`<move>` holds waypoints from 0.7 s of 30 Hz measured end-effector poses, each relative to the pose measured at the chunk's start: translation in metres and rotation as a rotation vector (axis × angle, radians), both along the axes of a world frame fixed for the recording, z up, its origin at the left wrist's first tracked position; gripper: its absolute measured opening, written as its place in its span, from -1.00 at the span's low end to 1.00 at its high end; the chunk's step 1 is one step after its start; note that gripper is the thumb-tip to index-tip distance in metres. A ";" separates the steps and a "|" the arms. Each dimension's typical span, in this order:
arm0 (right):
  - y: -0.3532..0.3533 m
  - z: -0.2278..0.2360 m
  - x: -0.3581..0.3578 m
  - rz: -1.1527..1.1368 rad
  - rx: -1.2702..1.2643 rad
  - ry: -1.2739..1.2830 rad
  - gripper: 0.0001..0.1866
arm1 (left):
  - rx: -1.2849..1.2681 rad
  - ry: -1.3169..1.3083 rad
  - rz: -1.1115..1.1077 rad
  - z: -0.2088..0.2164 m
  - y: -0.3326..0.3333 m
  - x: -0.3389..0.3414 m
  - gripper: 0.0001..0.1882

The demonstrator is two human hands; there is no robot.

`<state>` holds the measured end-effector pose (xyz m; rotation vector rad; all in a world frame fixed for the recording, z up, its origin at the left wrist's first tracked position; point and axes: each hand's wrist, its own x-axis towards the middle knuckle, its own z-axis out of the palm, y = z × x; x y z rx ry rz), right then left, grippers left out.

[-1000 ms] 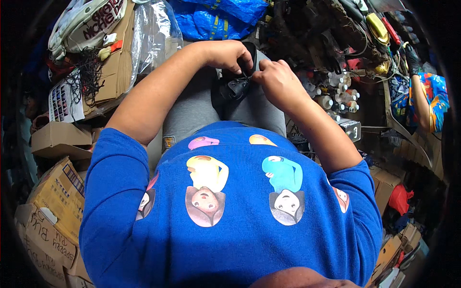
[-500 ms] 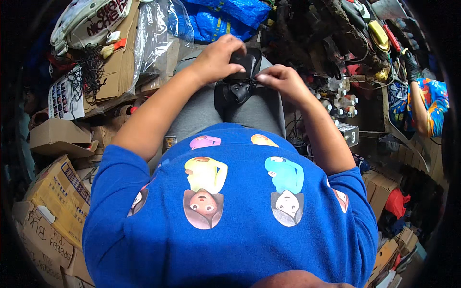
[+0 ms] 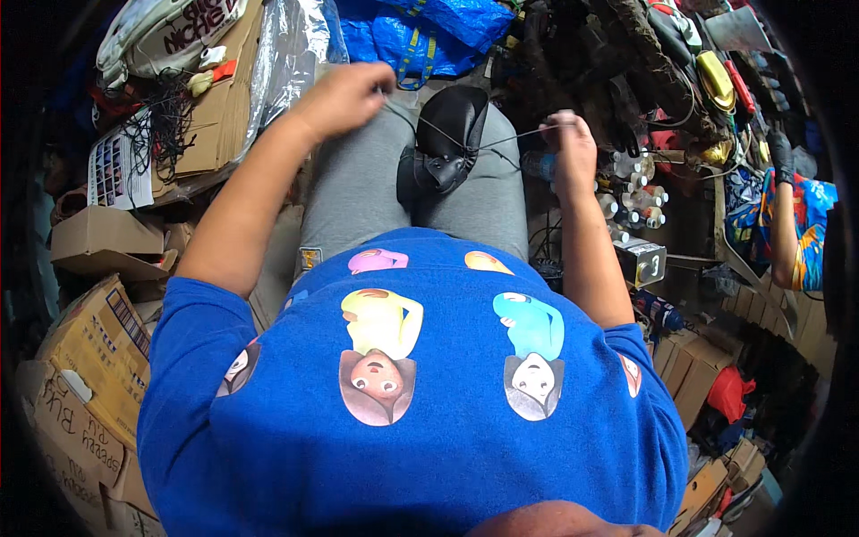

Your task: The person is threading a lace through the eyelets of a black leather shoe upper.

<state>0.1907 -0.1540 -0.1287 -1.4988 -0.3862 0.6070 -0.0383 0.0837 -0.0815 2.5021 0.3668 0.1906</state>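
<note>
A black leather piece [image 3: 449, 121], shaped like a shoe upper, rests on my lap between my thighs. Dark cord [image 3: 514, 140] runs out from its middle to both sides and is drawn fairly straight. My left hand [image 3: 351, 97], closed and raised beyond my left thigh, grips one end of it. Out past my right thigh, my right hand [image 3: 573, 148] is closed on the other end, its fingertips slightly blurred. Neither hand touches the leather itself.
Cardboard boxes [image 3: 94, 358] pile up at the left, with flat cardboard and clear plastic farther off. A blue bag [image 3: 438, 36] lies ahead. Several small bottles [image 3: 640, 197] stand right of my knee. At the far right another person's gloved hand [image 3: 781, 157] shows.
Both hands have moved apart from the black leather piece, left hand to the left, right hand to the right. The cord now stretches between them across the piece.
</note>
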 end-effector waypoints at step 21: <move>-0.058 -0.014 0.001 0.280 0.399 0.836 -0.59 | -1.723 -0.423 0.696 -0.023 0.000 -0.030 -0.64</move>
